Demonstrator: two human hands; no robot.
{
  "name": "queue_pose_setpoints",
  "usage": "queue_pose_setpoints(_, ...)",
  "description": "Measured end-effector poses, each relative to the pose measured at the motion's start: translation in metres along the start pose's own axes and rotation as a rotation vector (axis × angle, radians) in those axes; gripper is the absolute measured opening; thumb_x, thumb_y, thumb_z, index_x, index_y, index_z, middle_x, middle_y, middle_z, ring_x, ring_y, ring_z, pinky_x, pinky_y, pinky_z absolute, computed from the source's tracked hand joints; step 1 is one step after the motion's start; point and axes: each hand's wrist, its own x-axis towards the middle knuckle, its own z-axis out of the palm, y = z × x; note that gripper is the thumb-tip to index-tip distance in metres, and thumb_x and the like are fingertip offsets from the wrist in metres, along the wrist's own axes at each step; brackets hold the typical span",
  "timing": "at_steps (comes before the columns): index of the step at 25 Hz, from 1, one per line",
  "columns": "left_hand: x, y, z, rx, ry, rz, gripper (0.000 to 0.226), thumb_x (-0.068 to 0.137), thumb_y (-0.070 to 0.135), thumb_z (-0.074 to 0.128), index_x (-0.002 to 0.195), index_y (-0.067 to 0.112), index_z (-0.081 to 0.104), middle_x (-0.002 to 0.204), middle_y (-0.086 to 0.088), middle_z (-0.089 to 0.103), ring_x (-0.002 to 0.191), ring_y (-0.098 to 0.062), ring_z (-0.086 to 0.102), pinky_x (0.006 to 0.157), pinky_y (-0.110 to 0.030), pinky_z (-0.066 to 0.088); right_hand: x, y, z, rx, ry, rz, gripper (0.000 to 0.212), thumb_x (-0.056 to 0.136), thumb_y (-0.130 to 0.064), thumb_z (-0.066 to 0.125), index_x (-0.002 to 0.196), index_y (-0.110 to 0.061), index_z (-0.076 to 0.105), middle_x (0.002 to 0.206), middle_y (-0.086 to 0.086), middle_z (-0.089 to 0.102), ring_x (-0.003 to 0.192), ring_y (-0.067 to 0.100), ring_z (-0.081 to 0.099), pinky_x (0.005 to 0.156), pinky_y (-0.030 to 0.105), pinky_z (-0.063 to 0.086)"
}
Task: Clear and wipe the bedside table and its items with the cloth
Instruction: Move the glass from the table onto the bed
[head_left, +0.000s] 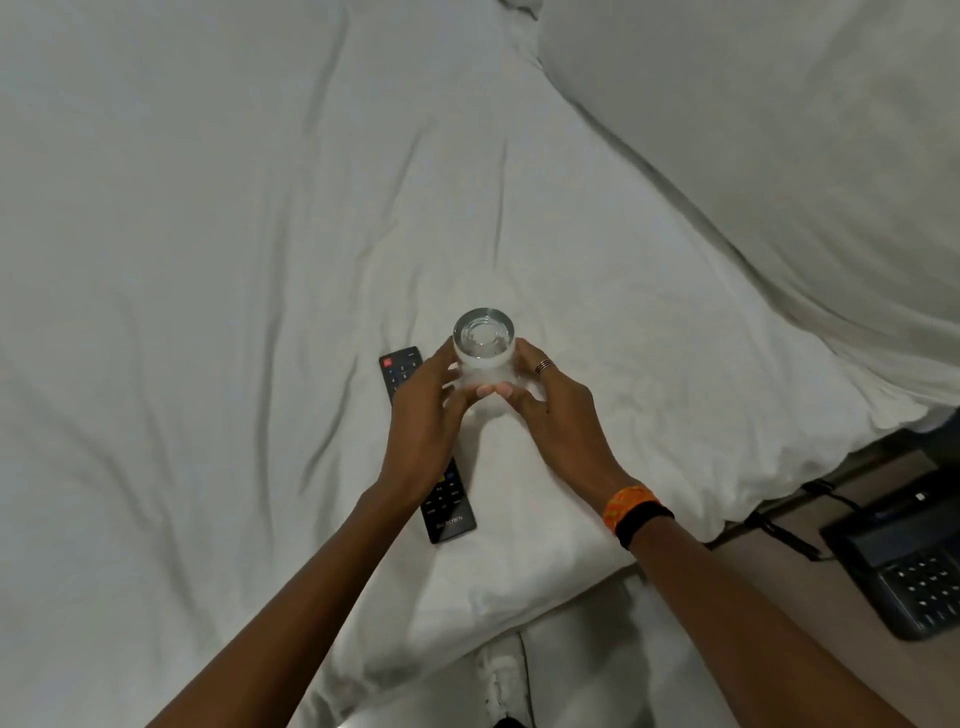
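Two hands grip a glass over the bed: the left hand curls round one side, the right hand round the other. A remote lies on the bed beneath the left hand; a phone sits on the desk.

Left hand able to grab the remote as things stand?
Probably not yet: the left hand grips the glass along with the right hand. The remote lies on the bed just beneath it, nothing on top.
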Motion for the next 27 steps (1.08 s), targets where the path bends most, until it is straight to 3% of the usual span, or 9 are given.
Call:
queue_pose_setpoints(3, 0.015, -0.002, -0.006, -0.033, -0.007, -0.082, 0.029, 0.100, 0.031, 0.061, 0.128, 0.026, 0.065, 0.109, 0.014, 0.073, 0.097, 0.000, 0.070, 0.083, -0.017, 0.055, 0.010, -0.006, -0.004, -0.090, 0.017, -0.013, 0.049, 0.097, -0.040, 0.062, 0.143, -0.025, 0.053, 0.125, -0.016, 0.060, 0.116, 0.001, 0.058, 0.086, -0.004, 0.038)
queue_pose_setpoints(6, 0.024, -0.007, -0.005, -0.072, -0.046, -0.221, 0.039, 0.100, 0.047, 0.055, 0.129, 0.023, 0.064, 0.103, -0.001, 0.075, 0.086, -0.014, 0.075, 0.080, -0.036, 0.064, 0.020, -0.007, -0.001, -0.215, 0.063, 0.008, 0.051, 0.096, -0.053, 0.058, 0.137, -0.022, 0.060, 0.107, -0.004, 0.066, 0.097, 0.006, 0.061, 0.079, 0.006, 0.040)
queue_pose_setpoints(9, 0.026, -0.009, 0.003, -0.015, -0.062, -0.268, 0.038, 0.101, 0.048, 0.054, 0.115, 0.016, 0.069, 0.091, -0.008, 0.074, 0.074, -0.021, 0.075, 0.075, -0.044, 0.064, 0.031, -0.001, 0.007, -0.354, 0.045, 0.064, 0.059, 0.096, -0.062, 0.049, 0.135, -0.020, 0.061, 0.101, 0.000, 0.064, 0.101, 0.018, 0.061, 0.086, 0.025, 0.045)
queue_pose_setpoints(12, 0.028, -0.012, 0.010, 0.032, -0.009, -0.249, 0.029, 0.101, 0.051, 0.053, 0.107, 0.024, 0.061, 0.097, -0.002, 0.073, 0.079, -0.021, 0.075, 0.076, -0.041, 0.064, 0.035, 0.000, 0.009, -0.406, 0.052, 0.077, 0.058, 0.098, -0.061, 0.045, 0.133, -0.018, 0.061, 0.109, 0.007, 0.066, 0.109, 0.025, 0.060, 0.096, 0.036, 0.047)
queue_pose_setpoints(14, 0.026, -0.013, 0.012, 0.168, 0.023, -0.168, 0.042, 0.100, 0.055, 0.051, 0.126, 0.024, 0.059, 0.115, 0.005, 0.066, 0.101, -0.019, 0.070, 0.089, -0.039, 0.060, 0.030, -0.001, 0.005, -0.475, 0.067, 0.053, 0.057, 0.100, -0.058, 0.043, 0.135, -0.015, 0.058, 0.118, 0.008, 0.064, 0.117, 0.025, 0.056, 0.101, 0.038, 0.046)
queue_pose_setpoints(16, 0.019, -0.010, 0.014, 0.364, 0.045, -0.068, 0.052, 0.104, 0.047, 0.047, 0.148, 0.019, 0.045, 0.141, -0.001, 0.052, 0.127, -0.020, 0.054, 0.104, -0.036, 0.048, 0.021, -0.001, -0.002, -0.589, 0.115, -0.010, 0.056, 0.103, -0.054, 0.040, 0.140, -0.014, 0.055, 0.131, 0.006, 0.059, 0.124, 0.024, 0.050, 0.104, 0.041, 0.045)
queue_pose_setpoints(18, 0.009, -0.005, 0.021, 0.460, 0.039, 0.013, 0.056, 0.105, 0.043, 0.045, 0.154, 0.017, 0.037, 0.155, -0.007, 0.039, 0.141, -0.023, 0.040, 0.114, -0.039, 0.040, 0.010, 0.006, -0.017, -0.672, 0.184, -0.072, 0.053, 0.104, -0.051, 0.038, 0.140, -0.015, 0.055, 0.137, 0.005, 0.055, 0.127, 0.024, 0.049, 0.103, 0.042, 0.045)
queue_pose_setpoints(22, -0.016, 0.012, 0.050, 0.601, -0.014, 0.285, 0.056, 0.103, 0.039, 0.046, 0.151, 0.010, 0.042, 0.155, -0.015, 0.040, 0.146, -0.031, 0.033, 0.118, -0.050, 0.035, -0.022, 0.031, -0.056, -0.690, 0.314, -0.122, 0.045, 0.104, -0.041, 0.044, 0.138, -0.014, 0.057, 0.144, 0.004, 0.052, 0.132, 0.022, 0.047, 0.106, 0.042, 0.045)
queue_pose_setpoints(27, -0.059, 0.045, 0.141, 0.558, -0.233, 0.589, 0.052, 0.102, 0.032, 0.050, 0.147, 0.006, 0.047, 0.155, -0.014, 0.043, 0.152, -0.028, 0.027, 0.120, -0.042, 0.031, -0.098, 0.080, -0.122, -0.654, 0.525, -0.088, 0.042, 0.105, -0.031, 0.047, 0.142, -0.013, 0.054, 0.154, 0.004, 0.043, 0.144, 0.018, 0.037, 0.116, 0.037, 0.040)
